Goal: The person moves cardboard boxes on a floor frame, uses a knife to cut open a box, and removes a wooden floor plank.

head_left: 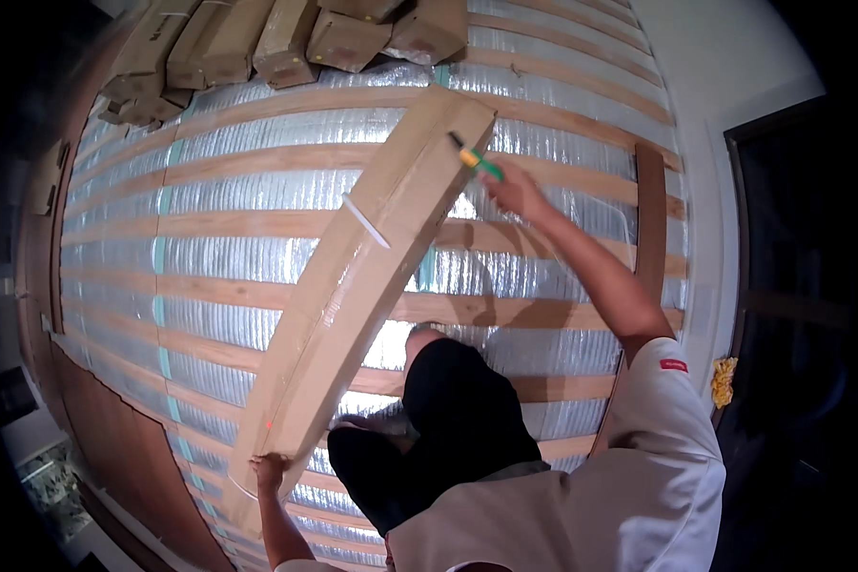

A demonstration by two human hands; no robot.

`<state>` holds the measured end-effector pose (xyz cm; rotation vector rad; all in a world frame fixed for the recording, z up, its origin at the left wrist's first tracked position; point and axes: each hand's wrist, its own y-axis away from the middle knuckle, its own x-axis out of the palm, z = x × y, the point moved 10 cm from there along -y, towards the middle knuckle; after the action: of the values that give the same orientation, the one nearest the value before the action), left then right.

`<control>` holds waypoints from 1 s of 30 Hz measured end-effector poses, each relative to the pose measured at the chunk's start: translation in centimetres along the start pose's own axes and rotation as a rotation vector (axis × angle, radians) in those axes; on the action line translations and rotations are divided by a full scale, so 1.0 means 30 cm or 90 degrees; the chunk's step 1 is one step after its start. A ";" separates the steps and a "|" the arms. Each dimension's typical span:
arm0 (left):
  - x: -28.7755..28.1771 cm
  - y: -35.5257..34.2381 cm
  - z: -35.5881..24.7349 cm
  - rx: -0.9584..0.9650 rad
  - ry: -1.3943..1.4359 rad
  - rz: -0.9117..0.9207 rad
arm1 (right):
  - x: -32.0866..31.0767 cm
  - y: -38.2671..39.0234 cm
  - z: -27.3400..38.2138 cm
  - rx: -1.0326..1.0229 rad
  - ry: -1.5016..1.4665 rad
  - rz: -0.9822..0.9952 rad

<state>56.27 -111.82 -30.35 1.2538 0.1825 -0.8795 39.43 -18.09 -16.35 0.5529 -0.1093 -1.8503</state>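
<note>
A long, closed cardboard box (pixel 329 286) lies slantwise before me, from the near left to the far middle. My right hand (pixel 517 191) is closed around a utility knife (pixel 477 160) with a green and yellow handle. Its dark tip is over the far end of the box; blur hides whether it touches. At the near end, my left hand (pixel 269 469) is closed on a white strap (pixel 242 489) that comes round the box's edge. A second white strap (pixel 367 221) crosses the top of the box about midway. Clear tape runs along the top seam.
Wooden slats (pixel 219 224) cross the floor over silvery foil sheeting (pixel 229 257). Several more cardboard boxes (pixel 286 43) lie at the far left. A brown board (pixel 129 458) lies at the near left. On the right are a wall (pixel 701 191) and a dark doorway (pixel 791 286). My bent legs are close to the box.
</note>
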 end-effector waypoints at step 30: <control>-1.209 -0.031 -0.755 -0.034 0.518 -0.586 | -0.549 -0.412 -0.158 0.059 0.948 0.185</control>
<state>38.86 -74.68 -18.24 1.4210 1.5089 -1.0533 34.68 2.25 -19.53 1.7138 0.6799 -0.7983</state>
